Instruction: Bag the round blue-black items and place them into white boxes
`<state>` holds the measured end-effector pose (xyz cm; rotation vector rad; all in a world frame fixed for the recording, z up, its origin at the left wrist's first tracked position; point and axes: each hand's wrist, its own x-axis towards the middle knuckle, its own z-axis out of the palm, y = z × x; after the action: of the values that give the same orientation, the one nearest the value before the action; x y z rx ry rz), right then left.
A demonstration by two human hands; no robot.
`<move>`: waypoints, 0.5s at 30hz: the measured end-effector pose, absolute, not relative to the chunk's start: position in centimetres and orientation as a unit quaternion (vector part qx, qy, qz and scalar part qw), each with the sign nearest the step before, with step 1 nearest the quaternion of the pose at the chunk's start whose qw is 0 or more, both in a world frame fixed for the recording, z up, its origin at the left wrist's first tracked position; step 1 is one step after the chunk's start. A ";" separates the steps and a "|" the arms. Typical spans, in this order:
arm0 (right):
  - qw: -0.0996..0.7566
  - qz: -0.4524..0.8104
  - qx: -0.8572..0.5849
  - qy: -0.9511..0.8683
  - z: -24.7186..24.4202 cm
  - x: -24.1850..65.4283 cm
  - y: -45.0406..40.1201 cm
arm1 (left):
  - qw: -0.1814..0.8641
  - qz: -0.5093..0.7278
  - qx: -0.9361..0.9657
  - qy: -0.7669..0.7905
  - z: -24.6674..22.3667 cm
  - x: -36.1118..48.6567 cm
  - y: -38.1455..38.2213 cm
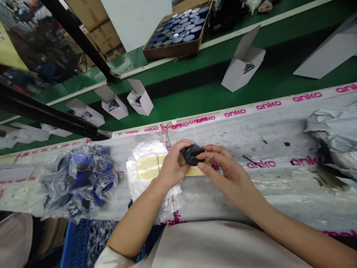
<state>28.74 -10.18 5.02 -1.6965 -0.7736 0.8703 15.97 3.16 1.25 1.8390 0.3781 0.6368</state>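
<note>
My left hand (172, 166) is wrapped round a dark blue cup, which is tilted so that its round black lid (192, 155) faces me. At the lid's right edge, the thumb and fingers of my right hand (227, 169) are closed on the rim. Just under and left of my left hand lies a stack of clear plastic bags (145, 152) with yellow printed slips (146, 168) on it. Most of the cup's body is hidden by my left hand.
Several blue cups in clear bags (80, 175) lie at the left. White open boxes (141, 99) stand along the green conveyor (181, 87), below a carton of blue-topped cans (178, 31). A grey plastic bundle (334, 130) sits at the right; a blue crate (74, 242) is below.
</note>
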 end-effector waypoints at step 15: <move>0.487 0.317 -0.719 -0.382 4.9 28.3 -10.9 | 0.543 0.274 0.778 0.159 1.1 16.0 3.3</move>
<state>28.27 -10.88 4.93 -1.7482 -0.9299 0.7709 15.97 3.28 1.08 1.8456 0.3764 0.6507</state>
